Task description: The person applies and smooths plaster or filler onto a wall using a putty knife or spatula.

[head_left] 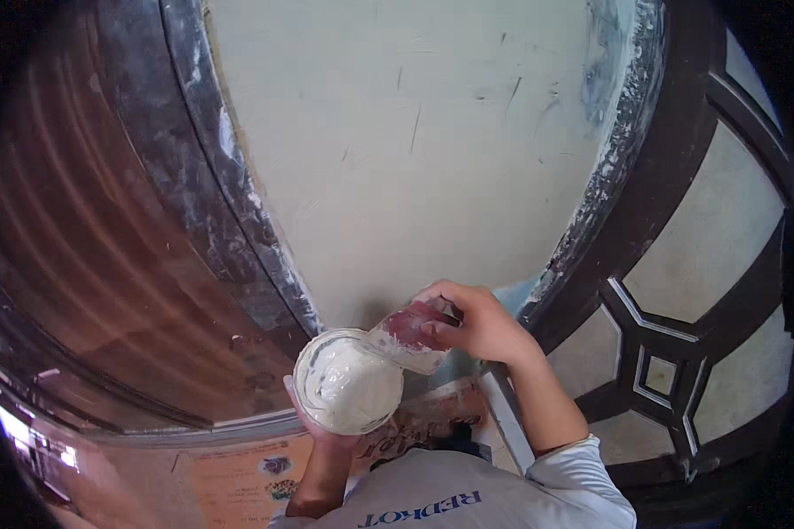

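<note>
My left hand (310,414), low in the middle, is closed round a round tub (348,388) of smooth white paste, its rim smeared. My right hand (475,322) grips a flat dark-red spreader (406,324) caked with white paste, whose wide edge is at the tub's upper right rim. Behind both hands rises a pale plastered panel (397,159) with scratches and small marks, bordered by dark strips streaked with white.
Reddish glossy wood (79,220) fills the left side, and a dark door or floor pattern with pale inset panels (697,229) the right. A printed orange sheet (229,489) lies below, beside a pale narrow ledge (507,419).
</note>
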